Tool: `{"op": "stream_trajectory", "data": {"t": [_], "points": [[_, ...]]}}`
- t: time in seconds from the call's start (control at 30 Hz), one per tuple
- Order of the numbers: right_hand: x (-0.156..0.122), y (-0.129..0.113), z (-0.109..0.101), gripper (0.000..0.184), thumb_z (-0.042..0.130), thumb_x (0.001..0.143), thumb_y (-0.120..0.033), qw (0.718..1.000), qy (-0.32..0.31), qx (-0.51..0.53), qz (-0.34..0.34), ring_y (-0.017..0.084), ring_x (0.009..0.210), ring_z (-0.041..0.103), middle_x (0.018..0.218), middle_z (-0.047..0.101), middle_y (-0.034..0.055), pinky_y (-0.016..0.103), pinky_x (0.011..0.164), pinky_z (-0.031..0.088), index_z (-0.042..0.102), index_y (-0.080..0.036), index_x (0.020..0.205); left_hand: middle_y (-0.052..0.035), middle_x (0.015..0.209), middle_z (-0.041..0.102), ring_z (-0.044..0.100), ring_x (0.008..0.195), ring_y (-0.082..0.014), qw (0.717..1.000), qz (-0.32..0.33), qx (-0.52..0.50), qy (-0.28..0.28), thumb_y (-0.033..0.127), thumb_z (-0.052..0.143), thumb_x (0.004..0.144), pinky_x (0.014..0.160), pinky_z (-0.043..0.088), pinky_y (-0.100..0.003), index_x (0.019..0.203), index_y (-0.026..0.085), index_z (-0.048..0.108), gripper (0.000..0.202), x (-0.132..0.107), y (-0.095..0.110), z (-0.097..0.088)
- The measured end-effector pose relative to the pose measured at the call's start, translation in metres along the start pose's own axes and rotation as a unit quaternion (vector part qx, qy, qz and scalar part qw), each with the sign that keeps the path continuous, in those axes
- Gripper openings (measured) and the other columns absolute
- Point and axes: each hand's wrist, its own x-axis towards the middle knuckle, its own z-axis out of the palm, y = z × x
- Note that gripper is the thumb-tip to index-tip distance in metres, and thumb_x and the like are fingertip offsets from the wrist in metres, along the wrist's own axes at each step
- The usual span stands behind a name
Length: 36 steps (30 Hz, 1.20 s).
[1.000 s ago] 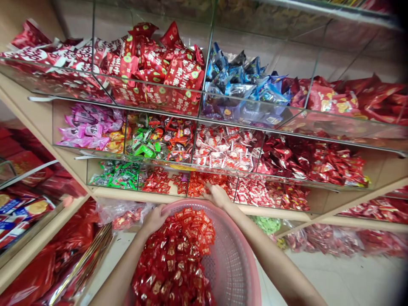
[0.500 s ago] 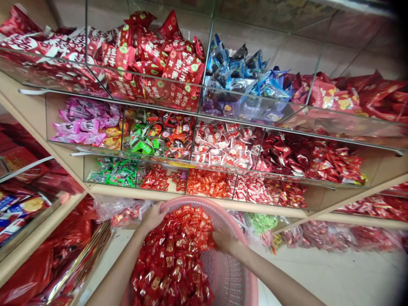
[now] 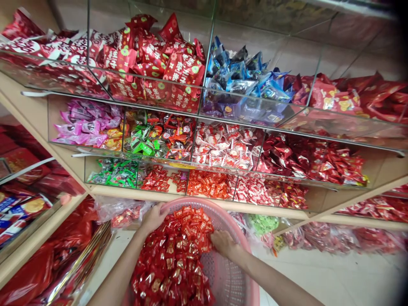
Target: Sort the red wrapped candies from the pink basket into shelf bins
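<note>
A pink plastic basket [image 3: 252,263] with a perforated wall stands low before me, in front of the shelf. My left hand [image 3: 154,218] is closed over its far-left rim. Inside, dark red shiny wrapped candies [image 3: 172,265] fill the left and near side, and orange-red wrapped candies [image 3: 194,225] lie at the far side. My right hand [image 3: 223,244] is inside the basket at the right edge of the orange-red candies, fingers curled against them; the fingertips are partly hidden. Beneath that hand the basket's bare inner wall shows.
Clear-walled shelf bins hold candies by kind: orange-red candies [image 3: 210,183], green ones [image 3: 116,172], purple ones [image 3: 86,123] and red-and-white ones [image 3: 223,146]. Larger red packets [image 3: 156,63] and blue packets [image 3: 248,80] fill the top tier. Bagged candies [image 3: 344,236] lie beneath the shelf, above a tiled floor [image 3: 321,272].
My right hand was blurred by motion and now shows sharper, at nearly the same spot beside the orange-red candies. My left hand stays on the rim. The view has shifted slightly.
</note>
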Motion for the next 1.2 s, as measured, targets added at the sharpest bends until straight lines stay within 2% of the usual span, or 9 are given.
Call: {"op": "stream_trajectory", "data": {"t": [0.1,0.2,0.33,0.43,0.57,0.77,1.07,1.2], "points": [[-0.002,0.004,-0.025,0.021,0.053,0.080,-0.021,1.000,-0.018,-0.009,0.010,0.025,0.092,0.062,0.097,0.067,0.0135,0.031,0.076,0.046,0.064,-0.012,0.095,-0.0043,0.101,0.068,0.062,0.088,-0.0174,1.000,0.002,0.002,0.001,0.042,0.044,0.081,0.075,0.042,-0.024,0.110,0.023,0.057,0.037,0.000,0.000,0.000],[0.002,0.015,-0.060,0.025,0.051,0.082,-0.030,0.999,0.037,0.012,0.015,0.025,0.094,0.060,0.098,0.066,0.0135,0.030,0.077,0.044,0.064,-0.012,0.095,-0.0043,0.101,0.068,0.062,0.088,-0.0171,1.000,0.008,0.000,0.004,0.042,0.043,0.081,0.075,0.043,-0.024,0.110,0.023,0.058,0.037,0.001,-0.001,0.001],[0.020,0.040,-0.102,0.026,0.038,0.089,-0.025,0.990,0.124,0.014,0.068,0.020,0.091,0.061,0.097,0.065,0.0107,0.026,0.073,0.041,0.060,-0.017,0.100,-0.0040,0.099,0.069,0.063,0.087,-0.0172,1.000,0.002,-0.003,0.000,0.042,0.044,0.081,0.074,0.043,-0.023,0.110,0.023,0.058,0.038,0.001,-0.001,0.001],[0.037,0.061,-0.121,0.026,0.034,0.089,-0.017,0.980,0.158,-0.020,0.117,0.018,0.089,0.061,0.100,0.062,0.0108,0.024,0.070,0.040,0.055,-0.018,0.105,-0.0038,0.098,0.069,0.063,0.088,-0.0173,1.000,-0.006,-0.005,-0.004,0.042,0.044,0.081,0.074,0.043,-0.023,0.111,0.023,0.058,0.038,0.000,0.001,-0.001],[0.054,0.079,-0.129,0.035,0.033,0.086,-0.006,0.972,0.158,-0.070,0.158,0.017,0.090,0.062,0.105,0.059,0.0118,0.024,0.070,0.042,0.053,-0.019,0.111,-0.0037,0.097,0.069,0.063,0.087,-0.0172,1.000,-0.006,-0.004,-0.006,0.043,0.044,0.081,0.073,0.043,-0.023,0.110,0.024,0.058,0.038,-0.002,0.002,-0.003],[0.063,0.087,-0.126,0.031,0.035,0.086,-0.006,0.977,0.129,-0.090,0.144,0.020,0.094,0.061,0.104,0.060,0.0125,0.026,0.075,0.044,0.058,-0.017,0.104,-0.0043,0.098,0.069,0.063,0.087,-0.0171,1.000,-0.006,-0.003,-0.003,0.042,0.044,0.081,0.074,0.043,-0.024,0.110,0.023,0.058,0.037,-0.002,0.003,-0.003],[0.055,0.087,-0.125,0.029,0.035,0.087,-0.009,0.977,0.143,-0.067,0.140,0.017,0.092,0.061,0.105,0.059,0.0121,0.024,0.073,0.042,0.057,-0.017,0.104,-0.0036,0.097,0.069,0.063,0.087,-0.0178,1.000,-0.011,-0.004,-0.003,0.040,0.045,0.081,0.074,0.043,-0.025,0.111,0.024,0.058,0.037,-0.002,0.004,-0.004],[0.042,0.082,-0.134,0.023,0.037,0.088,-0.016,0.973,0.187,-0.031,0.131,0.017,0.089,0.060,0.102,0.060,0.0118,0.023,0.071,0.040,0.057,-0.017,0.098,-0.0040,0.098,0.069,0.062,0.088,-0.0179,1.000,-0.012,0.001,-0.008,0.040,0.045,0.081,0.074,0.043,-0.024,0.111,0.023,0.057,0.037,-0.002,0.004,-0.004]]}}
